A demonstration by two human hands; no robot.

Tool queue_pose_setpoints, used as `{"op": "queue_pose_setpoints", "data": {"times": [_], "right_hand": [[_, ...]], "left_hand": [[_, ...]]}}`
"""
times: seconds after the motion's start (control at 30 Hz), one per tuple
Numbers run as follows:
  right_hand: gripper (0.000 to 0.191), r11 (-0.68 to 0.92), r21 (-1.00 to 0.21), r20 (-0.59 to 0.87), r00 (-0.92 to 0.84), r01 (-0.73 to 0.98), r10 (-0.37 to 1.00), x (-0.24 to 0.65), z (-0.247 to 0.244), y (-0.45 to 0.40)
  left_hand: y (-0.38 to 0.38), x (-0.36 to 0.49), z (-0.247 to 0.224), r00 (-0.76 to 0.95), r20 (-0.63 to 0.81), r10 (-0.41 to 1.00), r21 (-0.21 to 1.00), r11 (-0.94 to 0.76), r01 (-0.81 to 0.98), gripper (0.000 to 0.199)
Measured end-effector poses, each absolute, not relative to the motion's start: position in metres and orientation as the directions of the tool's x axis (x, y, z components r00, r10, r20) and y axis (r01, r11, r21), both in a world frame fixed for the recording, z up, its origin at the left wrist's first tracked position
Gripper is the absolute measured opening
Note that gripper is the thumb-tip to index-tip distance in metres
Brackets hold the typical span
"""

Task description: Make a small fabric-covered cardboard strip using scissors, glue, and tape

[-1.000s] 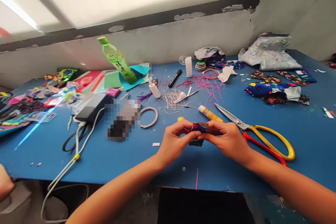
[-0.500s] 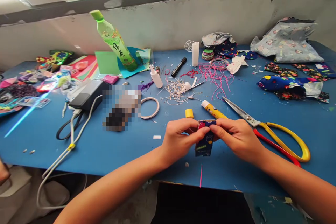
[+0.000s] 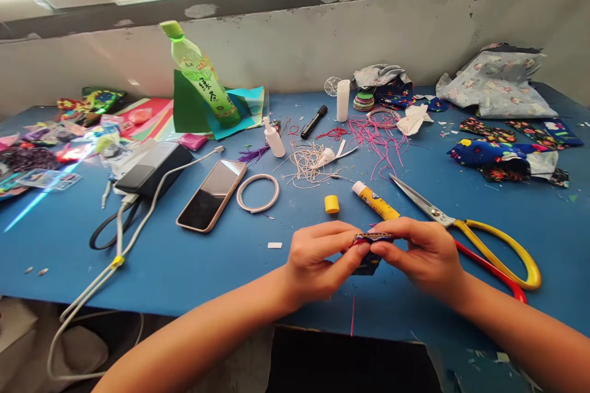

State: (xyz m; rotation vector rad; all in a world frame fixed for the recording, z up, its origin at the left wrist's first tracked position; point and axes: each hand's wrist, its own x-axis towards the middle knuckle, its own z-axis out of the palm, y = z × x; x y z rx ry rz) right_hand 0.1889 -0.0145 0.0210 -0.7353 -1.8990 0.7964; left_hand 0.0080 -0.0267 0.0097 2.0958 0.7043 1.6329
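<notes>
My left hand (image 3: 320, 258) and my right hand (image 3: 421, 255) pinch the top edge of a small fabric-covered cardboard piece (image 3: 367, 265) between thumbs and fingers. Its cloth is dark blue with a colourful print, and a corrugated edge faces up. Part of it is hidden by my fingers. Just beyond my hands lies an uncapped yellow glue stick (image 3: 377, 201), with its yellow cap (image 3: 331, 204) to the left. Large scissors (image 3: 465, 224) with yellow and red handles lie beside my right hand, blades spread slightly.
Left of my hands are a phone (image 3: 212, 195), a ring-shaped band (image 3: 258, 193) and a power bank (image 3: 153, 169) with a cable. A green tea bottle (image 3: 203, 77) leans at the back. Strings (image 3: 375, 138), a marker (image 3: 314, 121) and fabric scraps (image 3: 502, 153) lie farther off.
The cardboard piece has tipped so its corrugated top edge shows more, and both hands have shifted slightly down in view. The camera view has moved a little.
</notes>
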Motion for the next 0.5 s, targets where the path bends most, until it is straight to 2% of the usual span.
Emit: {"op": "queue_pose_setpoints", "data": {"times": [0.07,0.3,0.5], "right_hand": [[0.002,0.659,-0.738,0.569,-0.388,0.149,0.725,0.1888,0.0214,-0.0151],[0.016,0.767,-0.618,0.708,-0.302,0.172,0.638,0.1831,0.0214,-0.022],[0.016,0.84,-0.496,0.774,-0.328,0.22,0.542,0.1865,0.025,-0.0232]], "left_hand": [[-0.0262,0.008,0.0111,0.207,0.778,0.594,0.577,-0.805,0.139,0.015],[-0.03,0.0119,0.0127,0.214,0.793,0.57,0.558,-0.821,0.119,0.018],[-0.0298,0.0106,0.0117,0.207,0.795,0.57,0.566,-0.82,0.084,0.013]]}}
